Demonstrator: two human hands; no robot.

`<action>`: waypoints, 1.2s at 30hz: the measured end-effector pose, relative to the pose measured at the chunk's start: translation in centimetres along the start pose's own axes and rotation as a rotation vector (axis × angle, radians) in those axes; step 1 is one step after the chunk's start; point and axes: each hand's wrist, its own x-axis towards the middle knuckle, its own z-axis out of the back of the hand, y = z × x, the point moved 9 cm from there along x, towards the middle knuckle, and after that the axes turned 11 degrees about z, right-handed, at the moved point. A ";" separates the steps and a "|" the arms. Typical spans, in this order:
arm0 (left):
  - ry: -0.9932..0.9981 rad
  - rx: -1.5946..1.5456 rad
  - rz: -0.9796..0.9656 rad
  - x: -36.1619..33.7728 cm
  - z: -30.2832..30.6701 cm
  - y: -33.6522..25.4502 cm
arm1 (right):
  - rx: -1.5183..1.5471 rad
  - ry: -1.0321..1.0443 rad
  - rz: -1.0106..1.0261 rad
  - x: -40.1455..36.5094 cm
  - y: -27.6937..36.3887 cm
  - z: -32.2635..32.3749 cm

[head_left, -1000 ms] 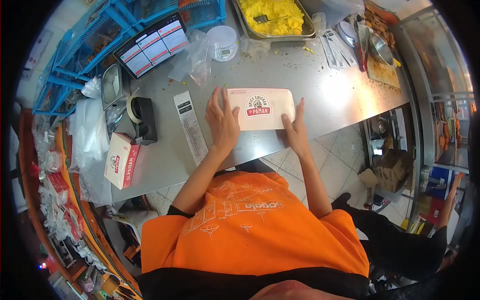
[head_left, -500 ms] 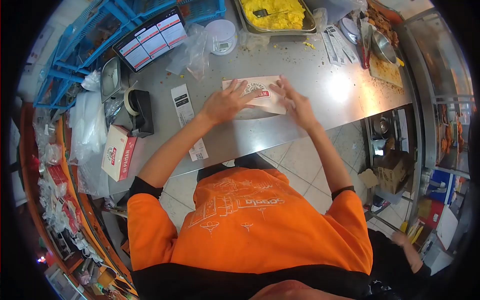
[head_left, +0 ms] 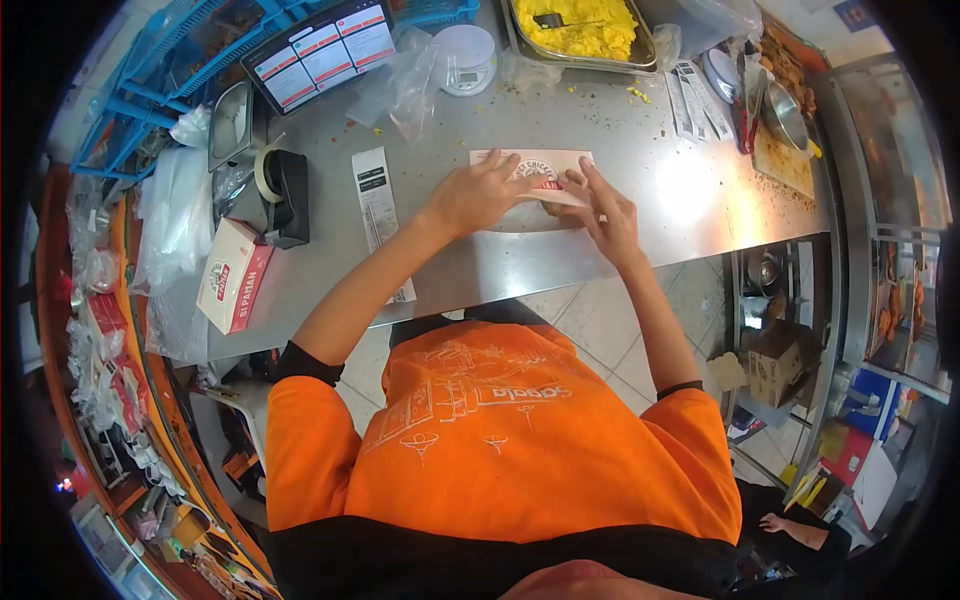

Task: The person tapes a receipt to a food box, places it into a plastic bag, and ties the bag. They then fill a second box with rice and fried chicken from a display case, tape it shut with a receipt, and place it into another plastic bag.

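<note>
A flat, pale cardboard box with a red-and-black printed logo [head_left: 540, 163] lies on the grey steel table [head_left: 450, 265], just above the centre of the frame. The left hand [head_left: 478, 196] lies across its left part, fingers spread; the right hand [head_left: 608, 215] has bent fingers at its right edge. The hands are apart but near each other, covering part of the logo; whether either grips firmly, I cannot tell.

Left of them lies a long white printed paper strip [head_left: 376, 215], partly behind the left forearm. At the left of the frame, a red-and-white carton [head_left: 232, 275] stands touching or just beside a black tape dispenser [head_left: 292, 198]. A black-framed tablet [head_left: 322, 55], a crumpled clear plastic bag [head_left: 412, 92] and a round white scale [head_left: 466, 58] crowd the upper left. Top centre is a metal tray of yellow food [head_left: 592, 67]; at upper right, a steel bowl [head_left: 785, 116] sits by a wooden board [head_left: 784, 172].
</note>
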 end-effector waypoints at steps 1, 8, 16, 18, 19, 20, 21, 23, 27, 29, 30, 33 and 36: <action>0.008 0.037 0.018 -0.3 -0.2 -0.1 | -0.002 0.001 0.003 -0.8 -0.1 -0.6; -0.173 0.001 0.069 -2.5 -0.9 -0.7 | -0.049 -0.004 0.003 -2.4 0.6 -1.0; 0.152 -0.312 0.146 -0.3 1.3 0.3 | 0.241 -0.354 -0.191 -3.9 -1.3 1.5; 0.388 -0.672 0.489 2.2 2.9 4.2 | 0.210 -0.355 -0.342 -2.9 -1.2 2.1; 0.626 -1.022 0.841 1.3 1.2 5.6 | 0.183 -0.356 -0.490 -3.1 -1.8 2.1; 0.628 -1.018 0.830 1.1 1.5 5.6 | 0.311 -0.376 -0.592 -3.8 -2.5 1.1; 0.196 -1.149 0.794 1.7 4.4 6.9 | 0.303 -0.385 -0.590 -4.2 -2.5 0.9; -0.493 -0.880 0.647 -0.8 9.7 7.1 | 0.394 -0.490 -0.749 -6.8 -3.2 0.2; -0.558 -0.469 0.471 -9.1 7.4 1.0 | -0.157 -0.783 -0.632 -9.8 3.4 4.1; -0.354 -0.486 0.418 -9.0 7.4 -1.7 | -0.132 -0.509 -0.580 -7.9 7.6 2.2; -0.190 -0.655 0.409 -8.4 6.6 -2.5 | -0.099 -0.364 -0.530 -6.6 9.8 0.9; 0.150 -0.965 0.475 -10.4 2.1 -1.7 | -0.007 -0.192 -0.511 -5.8 12.6 -2.7; 0.245 -1.150 0.588 -11.8 0.4 -0.5 | 0.329 -0.356 -0.733 -8.2 11.2 -4.8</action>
